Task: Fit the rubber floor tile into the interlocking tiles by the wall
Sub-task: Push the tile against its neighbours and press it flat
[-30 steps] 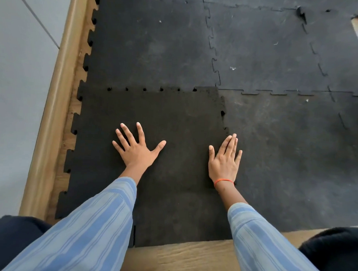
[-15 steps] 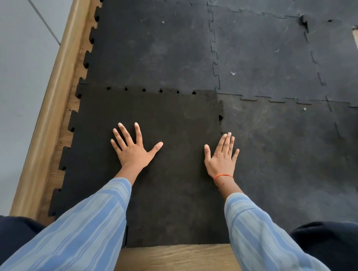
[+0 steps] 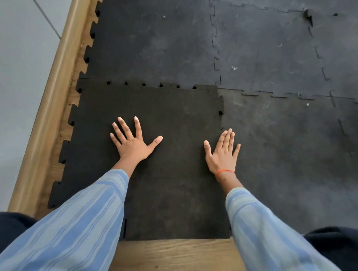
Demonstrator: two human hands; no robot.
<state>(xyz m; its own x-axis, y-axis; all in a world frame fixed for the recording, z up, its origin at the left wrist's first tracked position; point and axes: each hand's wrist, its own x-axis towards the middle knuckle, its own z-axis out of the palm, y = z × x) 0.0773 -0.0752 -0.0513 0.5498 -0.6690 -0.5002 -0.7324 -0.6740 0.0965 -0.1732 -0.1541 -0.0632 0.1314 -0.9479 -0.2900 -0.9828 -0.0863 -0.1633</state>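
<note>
A black rubber floor tile [image 3: 171, 106] with toothed edges lies on the floor beside the wall, its far edge meeting the laid interlocking tiles [image 3: 157, 45]. Small gaps show along that far seam. My left hand [image 3: 133, 142] lies flat on the tile's middle, fingers spread. My right hand [image 3: 224, 153] lies flat across the tile's right edge, over the seam with the neighbouring grey tile [image 3: 285, 149]. Neither hand holds anything.
A wooden skirting board [image 3: 53, 102] and grey wall [image 3: 15, 79] run along the left. Bare wooden floor [image 3: 169, 256] shows below the tile's near edge. My dark-clothed knees [image 3: 336, 242] sit at both lower corners.
Both hands have stayed flat on the tile, shifting only slightly. The view has tipped a little, and the tile's far edge sits a bit tighter against the laid tiles.
</note>
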